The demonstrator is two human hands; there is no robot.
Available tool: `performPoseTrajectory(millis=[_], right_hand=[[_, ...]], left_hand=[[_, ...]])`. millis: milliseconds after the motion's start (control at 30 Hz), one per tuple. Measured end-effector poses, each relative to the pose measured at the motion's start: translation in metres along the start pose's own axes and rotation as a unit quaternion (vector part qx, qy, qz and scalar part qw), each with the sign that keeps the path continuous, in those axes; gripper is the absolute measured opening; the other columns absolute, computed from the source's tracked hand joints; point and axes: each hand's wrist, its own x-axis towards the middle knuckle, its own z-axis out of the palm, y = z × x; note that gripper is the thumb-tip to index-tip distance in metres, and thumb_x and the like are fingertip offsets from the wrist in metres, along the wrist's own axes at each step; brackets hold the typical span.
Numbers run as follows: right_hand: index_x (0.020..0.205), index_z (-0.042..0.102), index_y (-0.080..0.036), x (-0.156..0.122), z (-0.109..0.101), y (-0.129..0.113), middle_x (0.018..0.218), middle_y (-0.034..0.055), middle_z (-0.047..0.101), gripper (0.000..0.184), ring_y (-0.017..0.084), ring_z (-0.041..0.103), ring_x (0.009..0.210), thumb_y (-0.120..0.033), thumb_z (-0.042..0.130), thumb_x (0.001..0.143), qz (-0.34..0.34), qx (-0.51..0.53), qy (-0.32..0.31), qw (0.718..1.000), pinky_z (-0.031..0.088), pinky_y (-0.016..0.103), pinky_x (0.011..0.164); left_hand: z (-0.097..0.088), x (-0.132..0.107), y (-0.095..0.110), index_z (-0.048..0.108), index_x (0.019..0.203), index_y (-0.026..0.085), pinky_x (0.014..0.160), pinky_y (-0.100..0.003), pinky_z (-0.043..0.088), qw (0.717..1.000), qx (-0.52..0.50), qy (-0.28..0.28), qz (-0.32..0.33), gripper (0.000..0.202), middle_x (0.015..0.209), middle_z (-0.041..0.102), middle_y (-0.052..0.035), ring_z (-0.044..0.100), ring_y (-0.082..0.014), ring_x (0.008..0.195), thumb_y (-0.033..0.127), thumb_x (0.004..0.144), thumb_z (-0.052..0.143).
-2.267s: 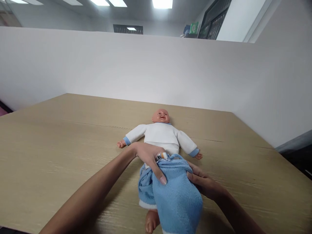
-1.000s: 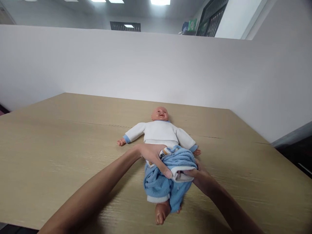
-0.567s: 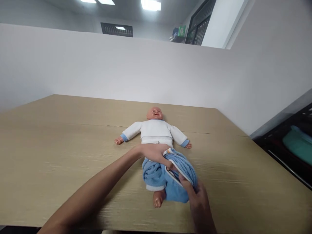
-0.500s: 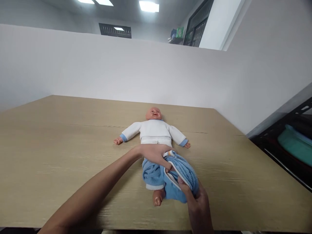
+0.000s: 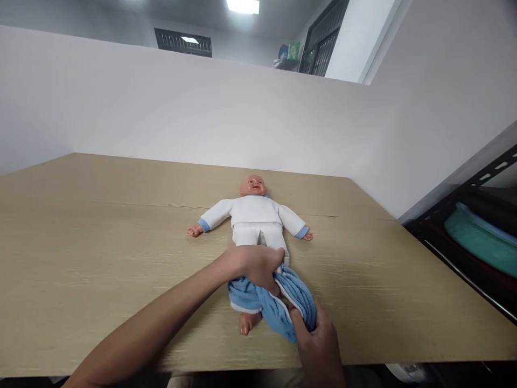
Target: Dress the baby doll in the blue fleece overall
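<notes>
A baby doll [image 5: 256,210] in a white long-sleeved top and white leggings lies on its back, head away from me. Bunched around its lower legs are blue terry trousers [image 5: 278,310] with white trim. One bare foot [image 5: 248,322] of the doll pokes out of the left trouser leg; the other foot is hidden in the cloth. My left hand [image 5: 260,267] reaches across the doll's legs, its fingers closed at the upper edge of the trousers. From below, my right hand [image 5: 317,337] grips the gathered trouser leg on the right, thumb at its opening.
The doll lies on a wide wooden table [image 5: 121,231] with a white partition wall [image 5: 202,113] behind it. At the right stands a black metal rack [image 5: 456,253] holding a teal basin-like item [image 5: 480,240].
The blue trousers have moved down and left, so more of the white leggings shows. My right hand has shifted left and slightly down with the cloth. The view has tilted a little.
</notes>
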Motion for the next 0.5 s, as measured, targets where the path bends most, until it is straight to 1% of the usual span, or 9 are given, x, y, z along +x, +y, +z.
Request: performPoseTrajectory(millis=[67,133,233,300,400,433,500], right_hand=[[0.127,0.074,-0.007,0.000,-0.002,0.005,0.126,0.0249,0.077,0.071,0.047,0.071,0.123,-0.058,0.057,0.081,0.004,-0.051,0.017,0.999,0.059,0.055,0.101],[0.125,0.073,-0.005,0.001,-0.005,0.010,0.124,0.0278,0.077,0.074,0.049,0.071,0.119,-0.060,0.052,0.080,0.001,-0.086,0.033,0.996,0.058,0.058,0.097],[0.114,0.074,-0.009,0.004,-0.008,0.017,0.120,0.0263,0.077,0.063,0.046,0.073,0.113,-0.057,0.049,0.082,-0.034,-0.099,0.042,0.994,0.058,0.058,0.097],[0.112,0.074,-0.012,0.007,-0.009,0.021,0.122,0.0250,0.077,0.057,0.045,0.073,0.114,-0.055,0.048,0.084,-0.043,-0.091,0.028,0.994,0.057,0.058,0.099],[0.122,0.073,-0.009,0.009,-0.009,0.026,0.128,0.0276,0.075,0.065,0.049,0.069,0.122,-0.055,0.050,0.082,-0.020,-0.076,0.004,0.997,0.053,0.063,0.104],[0.125,0.072,-0.008,0.009,-0.008,0.027,0.130,0.0283,0.074,0.067,0.050,0.068,0.124,-0.055,0.052,0.082,-0.011,-0.067,-0.005,0.998,0.052,0.065,0.106],[0.129,0.071,-0.008,0.010,-0.007,0.030,0.132,0.0273,0.073,0.070,0.050,0.066,0.127,-0.056,0.055,0.081,0.007,-0.037,-0.029,0.999,0.051,0.065,0.108]], left_hand=[[0.004,-0.001,0.006,0.056,0.133,0.014,0.073,-0.041,0.056,1.000,0.013,0.008,-0.011,0.076,0.122,0.076,-0.0211,0.074,-0.0416,0.107,0.055,0.073,0.079],[0.009,-0.002,0.012,0.058,0.131,0.015,0.076,-0.041,0.057,0.999,0.022,0.024,-0.018,0.073,0.120,0.077,-0.0208,0.075,-0.0416,0.107,0.054,0.073,0.080],[0.016,-0.005,0.018,0.058,0.132,0.015,0.079,-0.043,0.058,0.998,0.030,0.049,-0.030,0.070,0.119,0.077,-0.0218,0.076,-0.0422,0.106,0.051,0.077,0.081],[0.021,-0.006,0.019,0.057,0.133,0.013,0.082,-0.045,0.058,0.997,0.039,0.067,-0.029,0.072,0.120,0.077,-0.0232,0.075,-0.0432,0.109,0.050,0.078,0.082],[0.027,-0.006,0.018,0.057,0.134,0.013,0.090,-0.047,0.056,0.994,0.054,0.092,-0.015,0.076,0.125,0.074,-0.0249,0.071,-0.0448,0.117,0.049,0.074,0.085],[0.029,-0.006,0.017,0.056,0.135,0.012,0.090,-0.048,0.056,0.994,0.056,0.095,-0.015,0.078,0.125,0.074,-0.0254,0.071,-0.0453,0.117,0.050,0.073,0.085],[0.034,-0.007,0.014,0.053,0.137,0.012,0.084,-0.047,0.055,0.994,0.046,0.095,-0.018,0.080,0.117,0.076,-0.0243,0.073,-0.0455,0.108,0.055,0.076,0.081]])
